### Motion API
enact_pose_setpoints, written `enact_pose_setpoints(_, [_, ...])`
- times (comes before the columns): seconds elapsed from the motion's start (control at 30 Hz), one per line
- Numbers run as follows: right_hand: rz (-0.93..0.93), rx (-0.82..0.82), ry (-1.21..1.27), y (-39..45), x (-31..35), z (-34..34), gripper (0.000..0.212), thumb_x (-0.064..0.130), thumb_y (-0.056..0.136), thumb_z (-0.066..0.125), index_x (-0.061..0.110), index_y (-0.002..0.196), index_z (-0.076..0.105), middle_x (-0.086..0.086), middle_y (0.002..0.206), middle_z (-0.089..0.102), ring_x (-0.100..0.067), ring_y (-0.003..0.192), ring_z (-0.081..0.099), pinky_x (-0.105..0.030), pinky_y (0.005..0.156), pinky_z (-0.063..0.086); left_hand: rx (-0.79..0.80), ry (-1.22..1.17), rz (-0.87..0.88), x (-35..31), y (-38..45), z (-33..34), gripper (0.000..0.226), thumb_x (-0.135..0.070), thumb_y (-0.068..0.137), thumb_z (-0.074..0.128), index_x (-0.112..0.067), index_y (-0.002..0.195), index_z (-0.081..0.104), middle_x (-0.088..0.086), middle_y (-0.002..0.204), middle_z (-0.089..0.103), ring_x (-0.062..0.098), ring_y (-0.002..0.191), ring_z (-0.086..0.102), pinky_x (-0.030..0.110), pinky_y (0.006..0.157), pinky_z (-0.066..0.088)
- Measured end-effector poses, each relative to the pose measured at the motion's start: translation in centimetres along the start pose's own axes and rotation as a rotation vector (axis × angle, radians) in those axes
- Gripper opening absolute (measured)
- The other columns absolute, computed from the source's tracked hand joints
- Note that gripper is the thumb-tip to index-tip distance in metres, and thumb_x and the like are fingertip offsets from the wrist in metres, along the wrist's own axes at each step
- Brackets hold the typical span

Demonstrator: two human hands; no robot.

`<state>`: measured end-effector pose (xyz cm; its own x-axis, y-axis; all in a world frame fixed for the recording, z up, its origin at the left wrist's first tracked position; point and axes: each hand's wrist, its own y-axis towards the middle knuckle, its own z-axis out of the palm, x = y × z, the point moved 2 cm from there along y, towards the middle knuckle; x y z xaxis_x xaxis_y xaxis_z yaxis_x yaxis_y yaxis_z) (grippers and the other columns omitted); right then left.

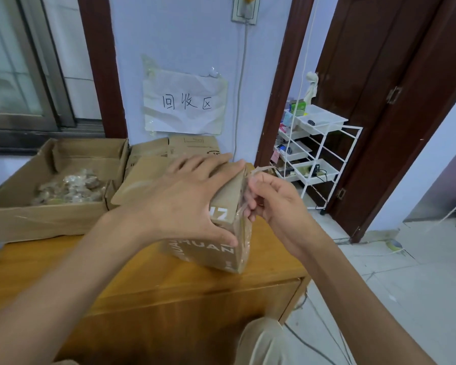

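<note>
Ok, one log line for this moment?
left hand presses small box on table | right hand pinches tape strip at box edge | tape partly lifted

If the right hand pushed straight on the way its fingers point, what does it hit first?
Most likely the taped side of the small box, close beside the right hand pinching the tape strip.

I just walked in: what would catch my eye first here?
In the middle, a left hand presses flat on a small cardboard box on the wooden table, while the right hand pinches a strip of tape at its right edge. Behind, a handwritten paper sign is taped to the wall, and an open carton sits at the left.
</note>
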<state>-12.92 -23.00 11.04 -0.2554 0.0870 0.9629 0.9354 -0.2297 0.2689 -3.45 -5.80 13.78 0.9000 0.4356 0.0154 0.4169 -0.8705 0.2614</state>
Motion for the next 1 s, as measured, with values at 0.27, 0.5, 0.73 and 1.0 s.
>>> enact_pose_setpoints(0.27, [-0.193, -0.127, -0.583, -2.0, 1.5, -0.9, 0.054, 0.050, 0.085, 0.080, 0.035, 0.128, 0.051, 0.000, 0.072, 0.065, -0.025, 0.059, 0.063, -0.042, 0.058, 0.053, -0.012, 0.043, -0.076, -1.3, 2.4, 0.9, 0.128, -0.099, 0.057, 0.046, -0.041, 0.162, 0.002, -0.006, 0.166, 0.017, 0.020, 0.151, 0.014, 0.054, 0.122, 0.016])
enact_pose_setpoints(0.5, [-0.283, 0.033, -1.047, -2.6, 1.5, -2.3, 0.030, 0.057, 0.086, 0.074, 0.044, 0.102, 0.052, 0.016, 0.081, 0.063, -0.008, 0.074, 0.064, -0.039, 0.069, 0.055, 0.192, 0.117, -0.055, -0.4, 3.8, 0.4, 0.139, -0.096, 0.058, 0.060, -0.044, 0.158, -0.021, -0.007, 0.172, -0.008, 0.025, 0.157, 0.003, 0.056, 0.124, 0.008])
enact_pose_setpoints(0.73, [-0.131, 0.220, -1.242, -0.7, 3.7, -2.0, 0.025, 0.047, 0.096, 0.071, 0.034, 0.094, 0.050, 0.011, 0.064, 0.062, -0.002, 0.065, 0.060, -0.030, 0.059, 0.042, 0.157, 0.107, -0.045, 0.7, 4.0, 0.7, 0.123, -0.099, 0.061, 0.046, -0.052, 0.156, -0.016, -0.009, 0.172, 0.004, 0.025, 0.154, 0.017, 0.053, 0.121, 0.014])
enact_pose_setpoints(1.0, [-0.110, 0.292, -1.045, 0.5, 4.0, -2.9, 0.020, 0.038, 0.095, 0.076, 0.031, 0.105, 0.060, 0.012, 0.072, 0.069, -0.008, 0.057, 0.067, -0.042, 0.069, 0.058, 0.138, 0.098, -0.125, 0.6, 4.1, 0.8, 0.118, -0.097, 0.067, 0.048, -0.049, 0.159, -0.009, -0.010, 0.172, 0.006, 0.026, 0.152, 0.020, 0.053, 0.119, 0.014])
